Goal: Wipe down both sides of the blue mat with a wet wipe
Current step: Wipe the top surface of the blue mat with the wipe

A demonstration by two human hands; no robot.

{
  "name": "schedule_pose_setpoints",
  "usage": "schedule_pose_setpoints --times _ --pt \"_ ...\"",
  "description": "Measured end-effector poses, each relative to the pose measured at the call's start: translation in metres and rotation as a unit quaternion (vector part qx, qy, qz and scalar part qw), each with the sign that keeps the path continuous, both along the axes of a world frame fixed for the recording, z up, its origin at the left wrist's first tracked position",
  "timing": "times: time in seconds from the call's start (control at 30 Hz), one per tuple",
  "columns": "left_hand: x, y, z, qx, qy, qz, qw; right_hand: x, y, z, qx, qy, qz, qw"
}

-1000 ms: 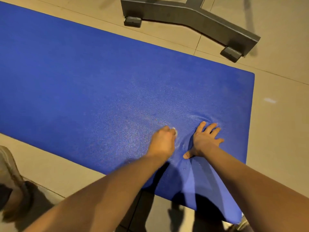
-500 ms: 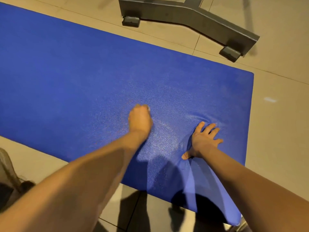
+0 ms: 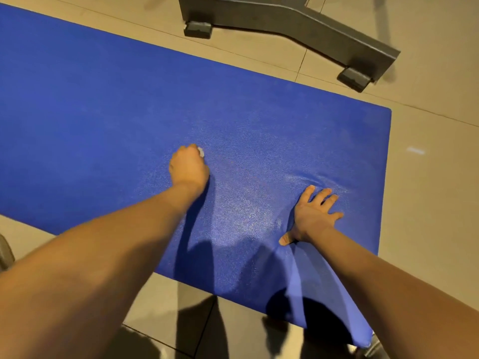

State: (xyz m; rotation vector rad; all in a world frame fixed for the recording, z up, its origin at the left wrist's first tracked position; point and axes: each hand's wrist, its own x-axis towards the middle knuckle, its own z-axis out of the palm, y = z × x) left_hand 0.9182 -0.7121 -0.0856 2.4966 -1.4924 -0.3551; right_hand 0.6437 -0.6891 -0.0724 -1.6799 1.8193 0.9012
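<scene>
mat (image 3: 103, 112) on floor (image 3: 427, 177), both hands on it, metal stand (image 3: 298, 24) behind

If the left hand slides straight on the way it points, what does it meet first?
The left hand, gripping the wet wipe, meets only bare blue mat to its far edge, then floor; probably the grey metal base beyond.
</scene>
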Motion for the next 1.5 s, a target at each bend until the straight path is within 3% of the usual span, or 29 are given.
schedule_pose_setpoints --times 0.1,0.27,0.4,0.47,0.57,0.67,0.73,0.83,0.97,1.03,1.1,1.2,1.37,1.5 --pt "-0.054 0.006 0.0 0.016 0.029 -0.028 0.999 0.0 0.0 0.0 -0.003 -0.004 0.002 1.0" --pt "-0.144 0.049 0.004 0.016 0.101 -0.226 0.969 -0.003 0.001 -0.001 -0.008 -0.008 -0.002 1.0" --pt "-0.127 0.059 0.009 0.007 0.118 -0.312 0.943 -0.003 0.0 -0.002 -0.007 -0.012 -0.002 1.0" --pt "-0.096 0.047 0.009 -0.005 0.085 -0.274 0.958 -0.004 0.001 -0.001 -0.008 -0.015 -0.002 1.0" --pt "-0.048 0.021 0.006 -0.014 0.054 -0.111 0.992 -0.004 0.002 0.0 -0.007 -0.019 0.0 1.0" --pt "-0.052 0.01 0.005 -0.019 0.071 -0.002 0.997 -0.004 0.001 -0.002 -0.009 -0.019 0.002 1.0" --pt "-0.088 0.016 0.005 -0.012 0.092 -0.029 0.995 -0.004 0.002 -0.004 -0.013 -0.022 0.001 1.0" --pt "-0.143 0.032 0.005 0.005 0.121 -0.173 0.977 -0.007 0.004 -0.003 -0.022 -0.026 0.001 0.999" --pt "-0.127 0.028 0.005 -0.001 0.105 -0.323 0.941 -0.011 0.005 -0.006 -0.028 -0.029 0.007 0.999" --pt "-0.093 0.012 0.003 -0.007 0.049 -0.269 0.962 -0.01 0.004 -0.006 -0.029 -0.028 0.007 0.999" --pt "-0.056 -0.003 0.0 -0.001 0.021 -0.149 0.989 -0.009 0.004 -0.007 -0.03 -0.027 0.009 0.999" --pt "-0.048 -0.006 0.002 0.0 0.035 -0.046 0.998 -0.009 0.004 -0.008 -0.033 -0.026 0.009 0.999" --pt "-0.141 0.031 -0.001 -0.002 0.115 -0.159 0.981 -0.009 0.005 -0.009 -0.045 -0.025 0.006 0.999" --pt "-0.147 0.031 0.002 0.037 0.182 -0.22 0.958 -0.01 0.006 -0.008 -0.039 -0.025 0.008 0.999"
